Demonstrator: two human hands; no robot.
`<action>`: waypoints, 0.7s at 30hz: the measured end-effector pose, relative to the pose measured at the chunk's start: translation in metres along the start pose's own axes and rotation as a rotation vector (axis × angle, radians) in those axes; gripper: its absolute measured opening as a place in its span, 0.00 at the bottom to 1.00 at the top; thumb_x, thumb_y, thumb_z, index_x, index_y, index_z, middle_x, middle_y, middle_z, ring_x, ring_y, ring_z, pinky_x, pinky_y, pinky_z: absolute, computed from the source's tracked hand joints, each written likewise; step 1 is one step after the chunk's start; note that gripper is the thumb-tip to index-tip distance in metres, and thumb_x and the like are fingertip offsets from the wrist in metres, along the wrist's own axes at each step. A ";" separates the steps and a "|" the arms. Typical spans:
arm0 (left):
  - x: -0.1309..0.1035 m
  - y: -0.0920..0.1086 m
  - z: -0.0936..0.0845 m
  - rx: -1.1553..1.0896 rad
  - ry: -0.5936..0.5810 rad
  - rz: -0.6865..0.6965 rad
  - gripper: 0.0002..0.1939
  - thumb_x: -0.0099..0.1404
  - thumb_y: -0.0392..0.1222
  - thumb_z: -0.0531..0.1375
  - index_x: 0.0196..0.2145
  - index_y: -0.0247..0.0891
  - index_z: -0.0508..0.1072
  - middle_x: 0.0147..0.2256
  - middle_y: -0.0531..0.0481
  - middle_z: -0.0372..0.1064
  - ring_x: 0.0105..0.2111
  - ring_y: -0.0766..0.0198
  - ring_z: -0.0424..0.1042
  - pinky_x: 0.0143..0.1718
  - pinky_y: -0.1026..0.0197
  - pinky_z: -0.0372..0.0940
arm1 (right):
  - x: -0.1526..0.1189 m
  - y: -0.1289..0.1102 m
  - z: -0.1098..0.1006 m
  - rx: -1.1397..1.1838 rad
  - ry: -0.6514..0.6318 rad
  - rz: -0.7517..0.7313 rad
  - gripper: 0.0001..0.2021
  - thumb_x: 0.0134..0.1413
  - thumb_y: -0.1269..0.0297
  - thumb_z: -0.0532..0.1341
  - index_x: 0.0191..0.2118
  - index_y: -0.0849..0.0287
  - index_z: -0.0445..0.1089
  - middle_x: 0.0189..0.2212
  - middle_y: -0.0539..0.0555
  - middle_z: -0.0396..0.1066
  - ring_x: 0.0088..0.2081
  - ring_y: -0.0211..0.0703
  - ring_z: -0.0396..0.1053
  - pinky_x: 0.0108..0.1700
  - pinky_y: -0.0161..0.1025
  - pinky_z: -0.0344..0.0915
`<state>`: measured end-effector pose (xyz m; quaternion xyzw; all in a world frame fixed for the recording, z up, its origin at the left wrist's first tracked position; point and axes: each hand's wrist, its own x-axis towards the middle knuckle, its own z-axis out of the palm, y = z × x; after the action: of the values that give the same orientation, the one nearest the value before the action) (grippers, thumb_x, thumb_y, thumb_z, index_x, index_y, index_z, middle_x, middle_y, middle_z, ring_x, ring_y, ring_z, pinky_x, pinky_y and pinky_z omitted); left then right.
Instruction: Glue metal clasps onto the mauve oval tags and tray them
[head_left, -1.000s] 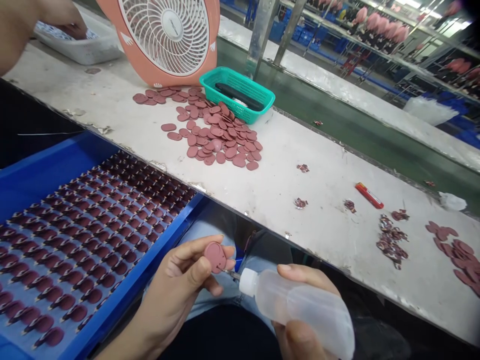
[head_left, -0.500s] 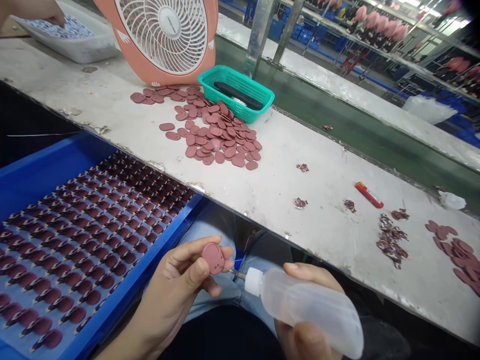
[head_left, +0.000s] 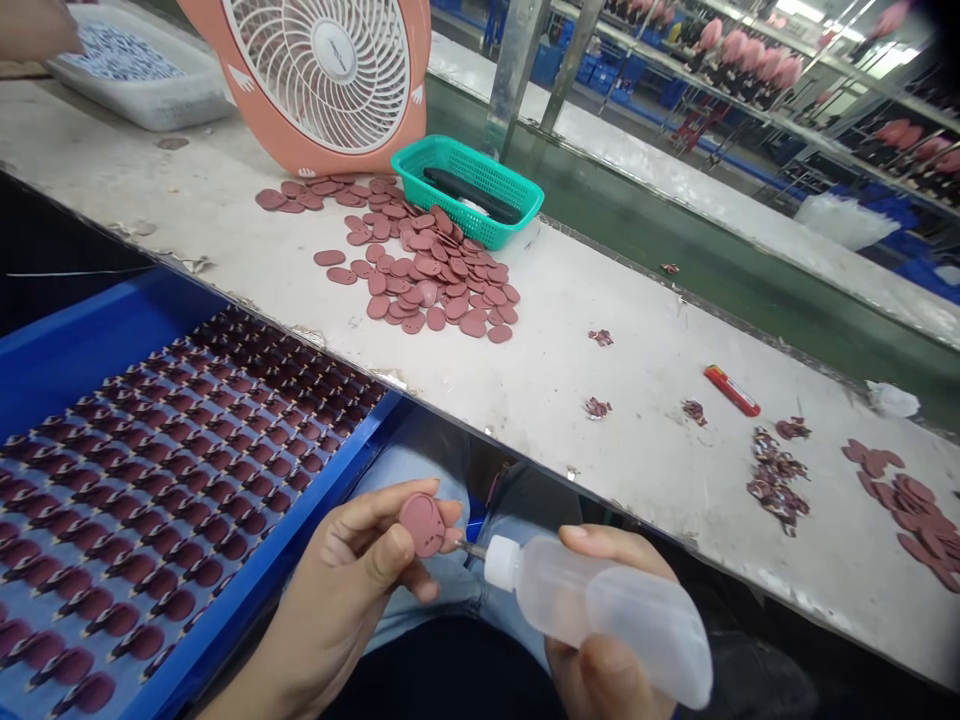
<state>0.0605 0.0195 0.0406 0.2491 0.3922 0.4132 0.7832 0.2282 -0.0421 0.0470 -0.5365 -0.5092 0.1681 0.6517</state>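
Between the thumb and fingers of my left hand (head_left: 360,560) is a small oval maroon disc (head_left: 422,526) with tiny dark marks near its lower edge. My right hand (head_left: 615,610) is wrapped round a translucent squeeze bottle (head_left: 600,600) with a white cap and a thin metal nozzle (head_left: 471,549). The bottle lies nearly level, its nozzle tip at the disc's lower right edge; whether they touch I cannot tell. Several similar discs (head_left: 427,268) lie heaped on the white bench.
A blue tray (head_left: 360,440) at left holds rows of disc pieces. On the bench (head_left: 540,400) stand an orange fan (head_left: 262,110), a green basket (head_left: 487,232) and a white tub (head_left: 172,110) beside another person's hand (head_left: 37,30). A red lighter-like object (head_left: 731,390), scraps (head_left: 778,480) and more discs (head_left: 911,510) lie right.
The view has shifted slightly. The nozzle has drawn back a little from the face of the disc towards its edge. Both hands keep their holds, and the other person's hand has moved left.
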 end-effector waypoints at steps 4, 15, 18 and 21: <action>-0.001 0.002 0.010 -0.015 0.105 0.008 0.14 0.49 0.49 0.76 0.35 0.47 0.85 0.32 0.47 0.83 0.29 0.62 0.79 0.22 0.73 0.70 | 0.001 0.001 -0.002 -0.011 0.031 0.005 0.19 0.61 0.47 0.62 0.49 0.56 0.72 0.29 0.50 0.71 0.23 0.37 0.67 0.22 0.36 0.65; -0.002 0.007 0.025 0.027 0.286 0.003 0.21 0.38 0.54 0.79 0.31 0.45 0.85 0.29 0.47 0.82 0.27 0.62 0.77 0.20 0.72 0.68 | -0.004 0.002 0.000 0.094 0.027 0.239 0.17 0.57 0.50 0.65 0.47 0.54 0.74 0.18 0.45 0.64 0.16 0.35 0.58 0.21 0.36 0.60; -0.001 0.008 0.025 0.037 0.330 -0.004 0.22 0.37 0.54 0.79 0.31 0.44 0.85 0.29 0.47 0.82 0.27 0.61 0.77 0.20 0.72 0.68 | 0.004 -0.003 0.000 0.340 0.047 0.504 0.21 0.50 0.45 0.69 0.45 0.53 0.74 0.17 0.44 0.61 0.16 0.33 0.54 0.20 0.34 0.58; 0.001 0.011 0.011 0.041 0.366 0.001 0.23 0.38 0.53 0.79 0.34 0.46 0.84 0.32 0.49 0.83 0.29 0.60 0.79 0.19 0.72 0.68 | 0.029 -0.001 -0.004 0.720 0.047 0.774 0.30 0.50 0.32 0.60 0.45 0.54 0.72 0.17 0.46 0.64 0.16 0.33 0.56 0.16 0.30 0.55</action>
<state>0.0652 0.0258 0.0542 0.1856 0.5362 0.4438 0.6936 0.2430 -0.0226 0.0619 -0.4312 -0.1692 0.5485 0.6961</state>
